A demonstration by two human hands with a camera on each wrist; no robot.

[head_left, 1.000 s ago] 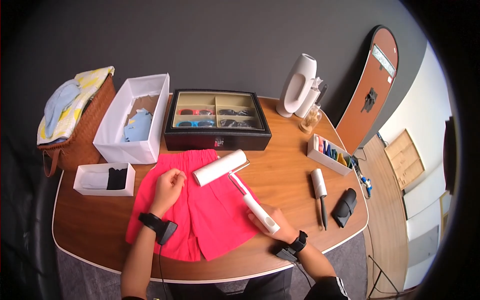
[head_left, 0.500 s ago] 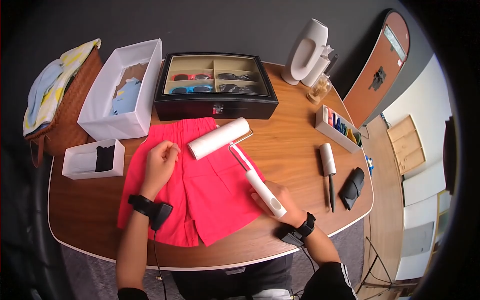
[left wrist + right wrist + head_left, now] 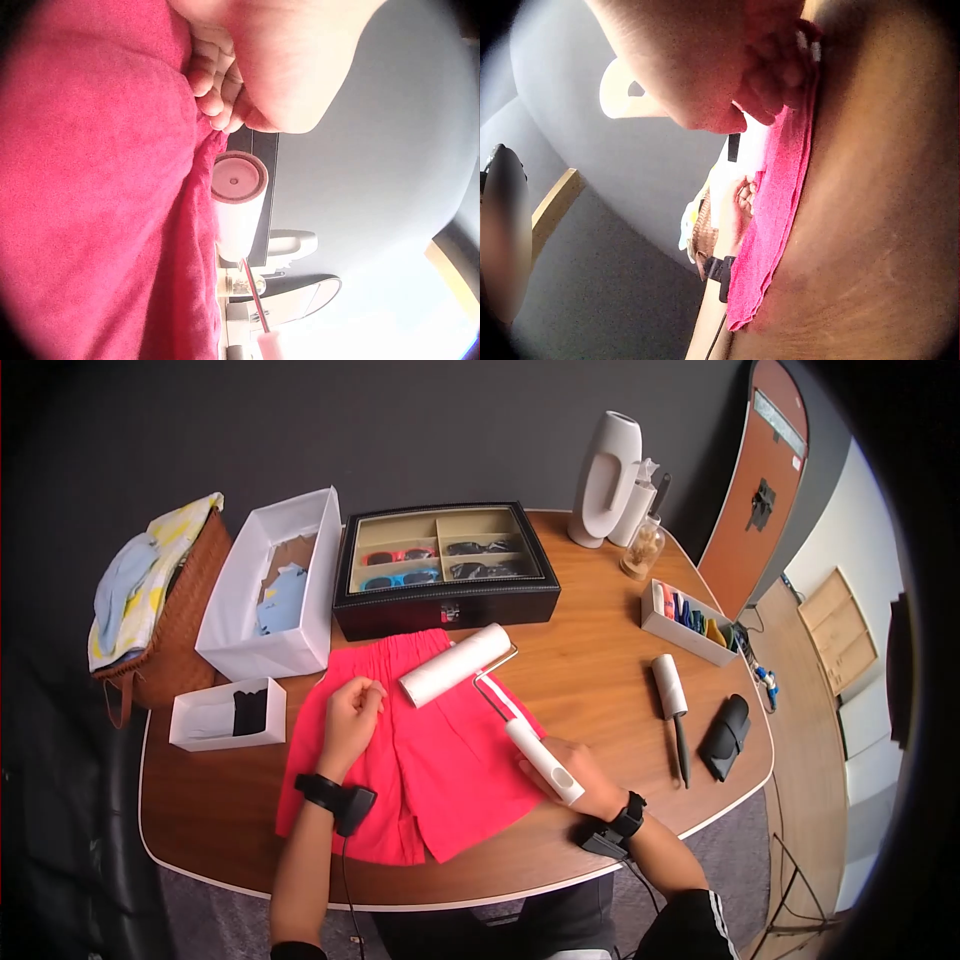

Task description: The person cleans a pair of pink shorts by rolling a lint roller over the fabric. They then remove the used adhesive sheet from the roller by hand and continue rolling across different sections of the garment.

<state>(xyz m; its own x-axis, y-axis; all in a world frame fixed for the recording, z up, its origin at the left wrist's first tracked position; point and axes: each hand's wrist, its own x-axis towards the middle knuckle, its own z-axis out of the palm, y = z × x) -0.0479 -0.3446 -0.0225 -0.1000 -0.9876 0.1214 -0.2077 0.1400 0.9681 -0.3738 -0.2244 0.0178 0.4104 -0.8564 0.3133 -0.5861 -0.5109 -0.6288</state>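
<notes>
A pair of pink-red shorts [image 3: 400, 800] lies spread on the wooden table. My right hand [image 3: 585, 775] grips the white handle [image 3: 545, 762] of a large lint roller. The white roll [image 3: 455, 665] lies slantwise over the shorts near the waistband, joined to the handle by a bent metal rod. My left hand [image 3: 352, 725] rests on the left side of the shorts, its fingers loosely curled. In the left wrist view its fingertips [image 3: 217, 112] are right at the cloth, and the roll's round end [image 3: 238, 178] shows just beyond. The right hand's grip is mostly in shadow in the right wrist view.
Behind the shorts stands a black sunglasses case [image 3: 445, 600]. White boxes [image 3: 265, 650] and a wicker basket [image 3: 175, 660] are at left. On the right lie a smaller lint roller [image 3: 670, 690], a black pouch [image 3: 727, 735] and a narrow filled box [image 3: 690, 630]. A white vase [image 3: 605, 480] stands at the back.
The head view has tilted and shifted. Both hands, the lint roller and the shorts keep their places relative to one another.
</notes>
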